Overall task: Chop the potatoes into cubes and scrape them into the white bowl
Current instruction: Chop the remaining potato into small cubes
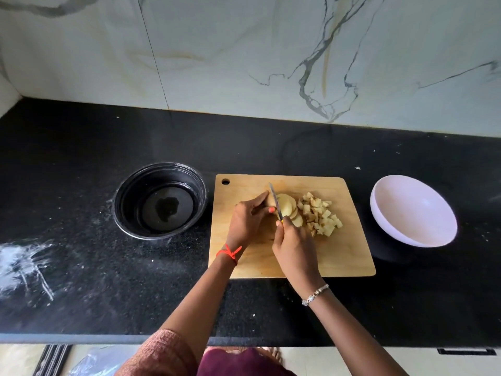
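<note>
Potato (270,203) half-hidden under gripping left hand (249,221), knife (273,192) handle buried in clenched right hand (294,248).

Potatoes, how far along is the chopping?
Done: a pile of cubes sits on the cutting board. In hand: the left hand steadies a potato while the right hand slices it with the knife. Left: cubing the slices, then scraping everything into the empty white bowl.

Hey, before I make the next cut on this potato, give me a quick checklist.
1. Left hand holds the potato down on the board: ok.
2. Right hand grips the knife: ok.
3. Left fingertip clear of the blade: not ok, it sits right beside it.
4. Slices and cubes lie right of the blade, out of the cut: ok.
5. White bowl stands empty right of the board: ok.
</note>
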